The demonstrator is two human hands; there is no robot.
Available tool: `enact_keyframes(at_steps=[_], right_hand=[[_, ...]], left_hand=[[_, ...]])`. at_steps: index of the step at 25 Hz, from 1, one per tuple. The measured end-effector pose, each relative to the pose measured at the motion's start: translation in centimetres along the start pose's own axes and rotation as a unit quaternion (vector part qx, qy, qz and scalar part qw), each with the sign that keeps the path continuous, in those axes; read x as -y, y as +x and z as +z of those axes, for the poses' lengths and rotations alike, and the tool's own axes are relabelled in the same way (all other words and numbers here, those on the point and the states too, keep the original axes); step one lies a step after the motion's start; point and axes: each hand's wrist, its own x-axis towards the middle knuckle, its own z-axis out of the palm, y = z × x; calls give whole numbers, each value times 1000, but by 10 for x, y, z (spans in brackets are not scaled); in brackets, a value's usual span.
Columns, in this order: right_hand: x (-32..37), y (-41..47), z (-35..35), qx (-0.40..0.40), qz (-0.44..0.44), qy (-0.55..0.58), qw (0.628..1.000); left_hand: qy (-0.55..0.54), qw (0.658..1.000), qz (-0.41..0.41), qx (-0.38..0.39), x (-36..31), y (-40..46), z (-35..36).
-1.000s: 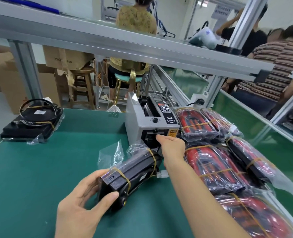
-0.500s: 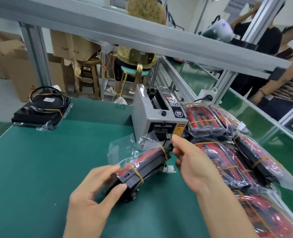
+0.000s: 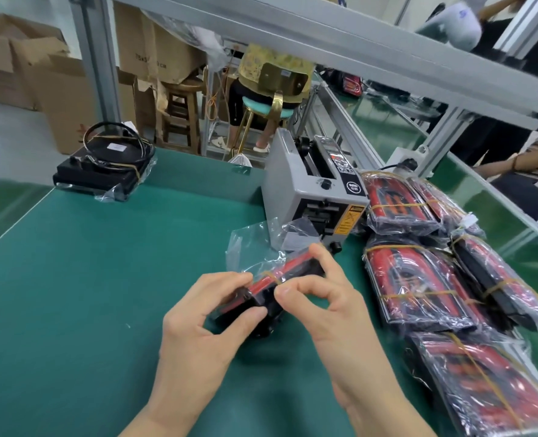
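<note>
A red and black lamp part in a clear plastic bag, bound by a yellow rubber band, lies on the green table in front of me. My left hand grips its near end, thumb on the front and fingers over the top. My right hand holds the far end with curled fingers, the thumb and forefinger pinching at the bag's top. The open mouth of the bag sticks up behind the part.
A grey tape dispenser stands just behind the part. Several bagged red lamps are piled along the right. A black unit with a coiled cable sits at the far left edge. People sit beyond the frame rails.
My right hand left the tape dispenser's outlet and came back onto the bagged part. My left hand kept its grip, and the part now sits closer to me.
</note>
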Motion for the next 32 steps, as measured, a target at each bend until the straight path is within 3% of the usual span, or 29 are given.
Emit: enact_keyframes(at_steps=[11,16,32], right_hand=[[6,4,-7,56,21,6,998],[9,6,-12,59,-32,-117,991],[7,10,-12,92,-3,-111,990]], left_hand=[[6,1000,16,8,0,3,-2],[23,999,40,19,-1,2,-2],[29,998,48,18,2,1,-2]])
